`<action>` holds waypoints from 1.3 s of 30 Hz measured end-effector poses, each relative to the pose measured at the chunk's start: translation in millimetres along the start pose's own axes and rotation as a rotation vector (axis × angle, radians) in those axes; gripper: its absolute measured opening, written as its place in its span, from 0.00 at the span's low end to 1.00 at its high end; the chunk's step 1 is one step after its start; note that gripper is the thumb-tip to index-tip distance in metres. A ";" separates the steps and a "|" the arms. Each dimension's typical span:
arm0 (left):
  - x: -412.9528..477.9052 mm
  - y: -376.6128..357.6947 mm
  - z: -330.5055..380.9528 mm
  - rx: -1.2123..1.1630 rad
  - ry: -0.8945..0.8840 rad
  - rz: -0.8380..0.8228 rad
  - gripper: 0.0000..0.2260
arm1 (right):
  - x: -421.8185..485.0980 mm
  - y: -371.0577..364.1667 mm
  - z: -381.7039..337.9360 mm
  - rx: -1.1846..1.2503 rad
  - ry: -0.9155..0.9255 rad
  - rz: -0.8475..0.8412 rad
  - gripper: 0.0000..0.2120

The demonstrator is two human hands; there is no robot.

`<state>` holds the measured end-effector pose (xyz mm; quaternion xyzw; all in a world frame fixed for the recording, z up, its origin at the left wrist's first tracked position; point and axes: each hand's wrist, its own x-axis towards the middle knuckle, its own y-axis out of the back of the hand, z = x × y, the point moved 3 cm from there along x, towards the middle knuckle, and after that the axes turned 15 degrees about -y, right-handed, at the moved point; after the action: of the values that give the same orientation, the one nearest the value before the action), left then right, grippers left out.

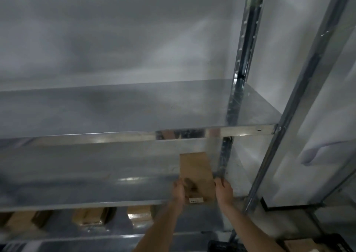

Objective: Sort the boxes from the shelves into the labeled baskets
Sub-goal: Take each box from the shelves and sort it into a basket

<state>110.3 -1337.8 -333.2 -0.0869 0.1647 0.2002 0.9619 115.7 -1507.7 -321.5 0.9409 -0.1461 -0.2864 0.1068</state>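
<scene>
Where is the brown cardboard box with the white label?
Lower centre-right in the head view: the box is at the grey metal shelf's front edge, held between left hand and right hand.

Storeroom or warehouse: galvanised steel shelving [192, 134] on slotted uprights [248, 30] against a bare grey wall [115, 40], brown cardboard boxes [88, 216] on the lower shelf, black crate [327, 240] beside its foot.

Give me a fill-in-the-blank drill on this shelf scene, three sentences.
1. The left hand and right hand grip the brown box, whose label is coloured ____.
2. The lower shelf shows ____ more boxes.
3. The upper shelf holds ____ boxes.
Missing words: white; three; no.
</scene>
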 end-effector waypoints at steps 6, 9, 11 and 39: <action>82.1 23.7 -52.1 0.185 0.027 -0.024 0.19 | -11.2 -2.3 -0.4 -0.025 -0.035 -0.005 0.16; 68.3 27.9 -31.0 0.145 0.049 -0.054 0.31 | 0.8 -2.1 -14.1 0.009 -0.083 -0.067 0.20; 0.5 17.0 35.4 0.110 0.085 -0.102 0.26 | 13.8 -9.4 -20.4 0.012 -0.132 -0.136 0.23; -89.3 94.1 72.5 -0.023 -0.222 0.011 0.16 | -114.5 -11.4 -44.4 0.380 -0.212 -0.462 0.29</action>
<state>14.5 -1267.6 -243.9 -0.0744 0.0555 0.2158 0.9720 52.6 -1453.3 -230.6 0.9172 0.0100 -0.3671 -0.1546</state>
